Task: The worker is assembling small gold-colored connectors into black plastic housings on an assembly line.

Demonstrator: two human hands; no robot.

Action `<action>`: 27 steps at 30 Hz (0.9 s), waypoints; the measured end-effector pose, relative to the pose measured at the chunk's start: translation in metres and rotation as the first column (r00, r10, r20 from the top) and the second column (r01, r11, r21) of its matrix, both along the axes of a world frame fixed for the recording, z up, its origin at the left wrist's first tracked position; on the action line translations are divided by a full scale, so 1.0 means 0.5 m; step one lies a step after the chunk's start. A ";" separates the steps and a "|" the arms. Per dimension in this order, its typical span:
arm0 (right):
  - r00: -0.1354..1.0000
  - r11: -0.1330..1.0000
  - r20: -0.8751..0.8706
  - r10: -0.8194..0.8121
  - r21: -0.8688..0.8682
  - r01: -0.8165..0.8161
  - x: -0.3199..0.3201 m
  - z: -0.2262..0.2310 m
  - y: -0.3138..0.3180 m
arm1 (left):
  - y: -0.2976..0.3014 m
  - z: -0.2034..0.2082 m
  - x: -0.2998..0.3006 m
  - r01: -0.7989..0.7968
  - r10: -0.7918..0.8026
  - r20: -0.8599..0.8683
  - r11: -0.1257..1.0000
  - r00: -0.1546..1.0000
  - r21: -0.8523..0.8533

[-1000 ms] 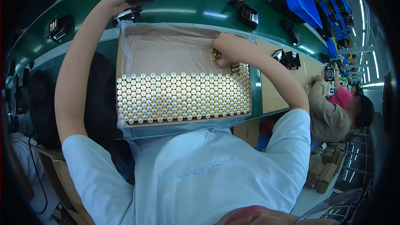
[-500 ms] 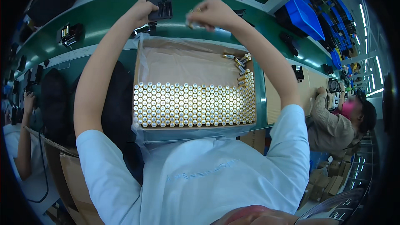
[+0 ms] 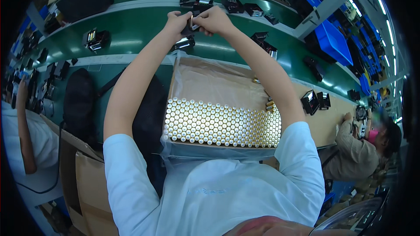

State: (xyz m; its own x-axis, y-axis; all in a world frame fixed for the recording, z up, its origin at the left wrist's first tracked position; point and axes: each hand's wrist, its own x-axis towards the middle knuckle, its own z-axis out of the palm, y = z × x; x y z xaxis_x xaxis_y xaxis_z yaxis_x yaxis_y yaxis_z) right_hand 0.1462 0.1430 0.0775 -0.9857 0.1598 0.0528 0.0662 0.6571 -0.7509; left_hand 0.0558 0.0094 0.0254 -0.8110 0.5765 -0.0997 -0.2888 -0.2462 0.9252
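Note:
Beyond the open carton, my left hand grips a small black battery holder over the green bench. My right hand is closed at its right side, fingertips pinching a battery against the holder. Fingers cover much of the holder, so how many batteries sit in it is hidden. Nearer to me, the carton is lined with clear plastic. Upright cylindrical batteries fill its near part in tight rows, and a few loose ones lie at its right side, partly behind my right forearm.
Black battery devices stand along the green bench, several more on the raised strip behind. A blue bin is at the far right. Black bags lie left of the carton. Co-workers sit at both sides, one in a brown top.
My right hand has come left to the holder, bringing its battery against it; before, the hands were apart. The whole scene has shifted right and down in the picture.

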 end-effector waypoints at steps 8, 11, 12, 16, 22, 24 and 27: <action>0.970 0.994 -0.223 -0.098 -0.064 0.086 0.028 -0.068 -0.031 | -0.017 -0.026 -0.054 -0.031 0.029 0.074 0.999 0.997 0.025; 0.888 0.973 -0.457 -0.047 0.179 0.144 0.021 -0.093 -0.025 | -0.017 -0.013 -0.041 -0.021 0.021 0.062 1.000 0.998 -0.003; 0.849 0.951 -0.528 -0.016 0.254 0.176 0.016 -0.100 -0.022 | -0.017 -0.008 -0.038 -0.017 0.017 0.058 1.000 0.998 -0.012; 0.877 0.928 -0.477 0.060 0.350 0.127 0.010 -0.089 -0.034 | -0.017 0.006 -0.027 0.000 0.003 0.055 0.999 0.998 -0.049; 0.994 0.972 -0.074 0.085 0.224 -0.066 0.001 -0.022 -0.049 | -0.034 0.017 -0.022 0.014 -0.012 0.025 0.994 1.000 -0.105; 0.992 0.967 -0.097 0.082 0.250 -0.056 -0.012 -0.008 -0.027 | -0.031 0.024 -0.019 0.027 -0.027 0.009 0.993 1.000 -0.117; 0.984 0.952 -0.160 0.077 0.305 -0.025 -0.054 0.011 0.006 | -0.027 0.029 -0.017 0.048 -0.051 -0.016 0.988 0.999 -0.147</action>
State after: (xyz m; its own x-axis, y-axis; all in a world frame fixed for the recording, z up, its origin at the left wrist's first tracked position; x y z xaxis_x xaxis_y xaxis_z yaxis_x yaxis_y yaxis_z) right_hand 0.1191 0.1462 0.0831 -0.9648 0.0606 0.2559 -0.0829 0.8534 -0.5147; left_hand 0.0473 -0.0040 0.0401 -0.7844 0.5963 -0.1709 -0.2791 -0.0931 0.9557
